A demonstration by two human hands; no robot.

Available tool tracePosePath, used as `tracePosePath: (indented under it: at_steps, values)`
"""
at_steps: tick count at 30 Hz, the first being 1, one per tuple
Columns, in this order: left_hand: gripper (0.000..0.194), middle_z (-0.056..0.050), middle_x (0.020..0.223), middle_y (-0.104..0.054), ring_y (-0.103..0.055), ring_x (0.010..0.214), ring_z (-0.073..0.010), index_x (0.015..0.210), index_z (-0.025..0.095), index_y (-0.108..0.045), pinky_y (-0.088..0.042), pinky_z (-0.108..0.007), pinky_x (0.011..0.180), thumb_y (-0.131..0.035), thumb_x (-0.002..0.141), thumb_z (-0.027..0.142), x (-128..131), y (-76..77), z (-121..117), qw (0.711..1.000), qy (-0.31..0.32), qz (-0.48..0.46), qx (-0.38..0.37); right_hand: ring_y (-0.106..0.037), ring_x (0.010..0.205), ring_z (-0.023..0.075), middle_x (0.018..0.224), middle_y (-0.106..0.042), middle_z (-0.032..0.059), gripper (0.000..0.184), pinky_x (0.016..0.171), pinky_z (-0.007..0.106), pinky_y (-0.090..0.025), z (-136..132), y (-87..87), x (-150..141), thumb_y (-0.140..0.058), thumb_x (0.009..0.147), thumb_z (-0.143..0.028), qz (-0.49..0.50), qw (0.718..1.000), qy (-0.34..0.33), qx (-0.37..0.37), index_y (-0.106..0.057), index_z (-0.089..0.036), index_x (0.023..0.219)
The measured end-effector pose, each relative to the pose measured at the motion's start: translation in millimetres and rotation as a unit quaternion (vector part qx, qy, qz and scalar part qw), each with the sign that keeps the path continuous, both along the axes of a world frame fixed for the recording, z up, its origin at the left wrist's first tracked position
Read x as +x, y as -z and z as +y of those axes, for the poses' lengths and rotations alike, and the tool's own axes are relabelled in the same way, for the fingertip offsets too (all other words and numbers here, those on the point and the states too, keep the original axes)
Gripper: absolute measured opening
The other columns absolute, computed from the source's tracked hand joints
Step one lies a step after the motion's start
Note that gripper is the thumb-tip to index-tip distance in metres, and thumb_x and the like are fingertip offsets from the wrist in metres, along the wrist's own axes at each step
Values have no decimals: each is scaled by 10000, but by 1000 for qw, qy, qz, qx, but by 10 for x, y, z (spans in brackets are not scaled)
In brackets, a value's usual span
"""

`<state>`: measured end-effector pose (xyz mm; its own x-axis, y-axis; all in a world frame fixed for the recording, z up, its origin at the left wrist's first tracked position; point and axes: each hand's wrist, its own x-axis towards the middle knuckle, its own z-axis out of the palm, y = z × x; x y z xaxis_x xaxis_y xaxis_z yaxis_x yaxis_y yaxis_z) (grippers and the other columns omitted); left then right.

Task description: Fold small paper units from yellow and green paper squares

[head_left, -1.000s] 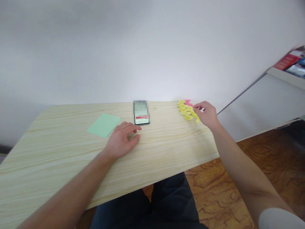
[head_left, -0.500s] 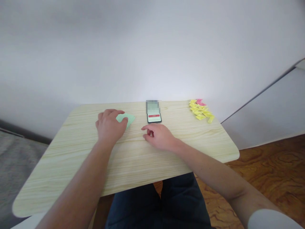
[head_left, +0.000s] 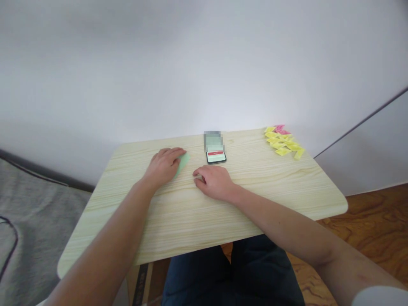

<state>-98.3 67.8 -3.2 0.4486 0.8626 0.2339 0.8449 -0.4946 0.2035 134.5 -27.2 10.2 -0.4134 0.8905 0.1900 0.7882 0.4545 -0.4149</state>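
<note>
My left hand (head_left: 164, 166) lies over the green sheets of paper (head_left: 182, 165) on the left half of the table. Its fingers are stretched forward across the paper, with the thumb at their side. Most of the paper is hidden under this hand; only its right edge shows. My right hand (head_left: 215, 182) rests at the middle of the table, just below the phone (head_left: 216, 157). The fingers are loosely curved, thumb and index finger are apart, and nothing shows between them.
Several folded yellow paper pieces (head_left: 283, 144) and pink folded pieces (head_left: 281, 129) lie at the back right of the wood-grain table (head_left: 267, 191). A white wall (head_left: 204, 63) stands behind. Grey fabric (head_left: 38, 229) is on the left, a cardboard box (head_left: 153, 282) below the table.
My right hand has moved from the folded pieces to the table's middle. My left hand has gone left from near the phone onto the green paper. The view has turned leftward.
</note>
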Motion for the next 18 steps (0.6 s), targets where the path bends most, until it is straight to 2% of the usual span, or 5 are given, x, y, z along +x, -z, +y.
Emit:
tracePosePath:
  at_steps: [5,12,18]
  values:
    - [426,-48,1409,-632,-531,1313,-279,1370,288,-621,-382,-482,1137,-429,990,312,0,-6,-74,1000,-15,0,20,-685,949,220,1050,-755,34,259,803,328,-466,19,41,9,-517,988,-343,15,1000,-9,4,-709,-253,1137]
    - [404,-68,1340,-647,-519,1275,-295,1338,285,-648,-386,-482,1094,-441,998,354,8,-37,-87,999,-27,-18,2,-683,901,222,1018,-757,40,245,760,330,-457,39,82,12,-555,961,-335,38,999,-15,10,-719,-247,1120]
    - [321,-81,1203,-703,-546,1195,-293,1155,240,-726,-393,-473,1059,-500,961,359,1,-27,-82,998,-43,-40,7,-679,903,221,1003,-760,39,230,755,323,-452,26,68,13,-577,945,-311,41,999,-8,5,-729,-246,1106]
